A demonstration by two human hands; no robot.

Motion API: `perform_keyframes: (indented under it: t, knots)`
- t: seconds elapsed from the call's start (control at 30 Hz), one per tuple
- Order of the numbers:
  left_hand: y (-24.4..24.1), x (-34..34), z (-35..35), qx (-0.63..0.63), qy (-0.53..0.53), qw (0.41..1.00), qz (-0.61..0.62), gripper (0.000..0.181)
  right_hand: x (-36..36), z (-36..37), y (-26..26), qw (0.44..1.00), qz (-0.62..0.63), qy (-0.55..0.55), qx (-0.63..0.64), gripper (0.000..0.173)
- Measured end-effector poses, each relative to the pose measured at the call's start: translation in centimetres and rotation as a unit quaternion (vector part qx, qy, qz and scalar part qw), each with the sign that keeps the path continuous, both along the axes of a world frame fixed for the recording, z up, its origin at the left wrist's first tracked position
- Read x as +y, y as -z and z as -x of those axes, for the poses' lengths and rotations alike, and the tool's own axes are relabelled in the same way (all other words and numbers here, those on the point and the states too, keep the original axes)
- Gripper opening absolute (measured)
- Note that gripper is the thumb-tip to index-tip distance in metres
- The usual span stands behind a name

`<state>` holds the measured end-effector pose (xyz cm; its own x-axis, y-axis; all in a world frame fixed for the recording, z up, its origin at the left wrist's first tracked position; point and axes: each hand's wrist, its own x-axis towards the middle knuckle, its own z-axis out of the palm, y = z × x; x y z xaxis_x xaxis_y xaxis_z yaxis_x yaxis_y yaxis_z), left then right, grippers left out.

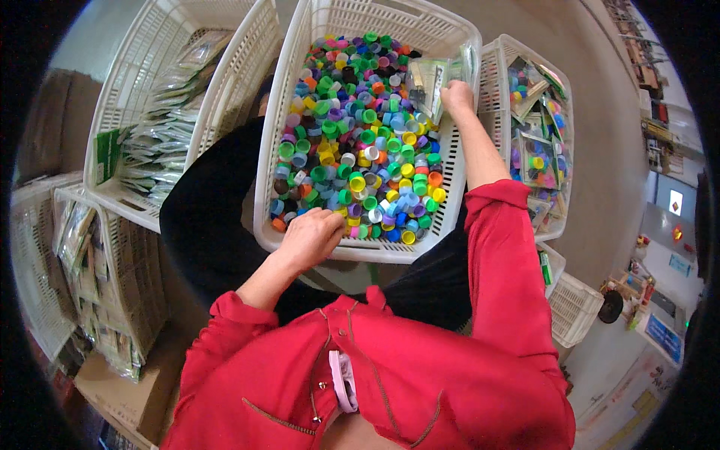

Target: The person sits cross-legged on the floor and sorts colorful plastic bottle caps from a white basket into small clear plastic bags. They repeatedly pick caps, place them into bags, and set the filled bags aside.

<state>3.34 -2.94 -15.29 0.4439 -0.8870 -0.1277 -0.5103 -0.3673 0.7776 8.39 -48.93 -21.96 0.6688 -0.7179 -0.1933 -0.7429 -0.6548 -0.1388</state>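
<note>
A white plastic basket full of many-coloured plastic bottle caps stands before me. My left hand rests over the basket's near left edge, beside caps, with its fingers bent; what lies under the fingers is hidden. At the right side of the same basket, my right hand touches the edge of a clear plastic packet with a green and white card and small pale pieces in it. Whether the fingers grip this packet is hard to see. More clear packets stand against the basket's right wall behind it.
On the left, a white basket holds many flat clear packets. A basket on the right holds packets with coloured caps. Lower left, another basket of packets sits above a cardboard box. A cream crate lies at right.
</note>
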Motion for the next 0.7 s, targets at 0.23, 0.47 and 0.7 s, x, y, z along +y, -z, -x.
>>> perform_keyframes:
  t: [0.23,0.47,0.7]
  knots:
    - [-1.1,0.1,-0.3,-0.001,-0.01,0.999,0.038,0.01,8.0,6.3,-12.2,0.887,-0.413,0.06,-0.196,0.024]
    - [-8.3,0.1,2.7,0.005,-0.072,0.975,0.208,0.033,25.5,23.2,-18.1,0.788,-0.539,0.093,-0.283,0.014]
    - [-8.4,3.7,9.8,0.088,0.079,0.992,0.049,0.035,35.7,31.3,-14.0,0.706,-0.627,0.19,-0.269,0.023]
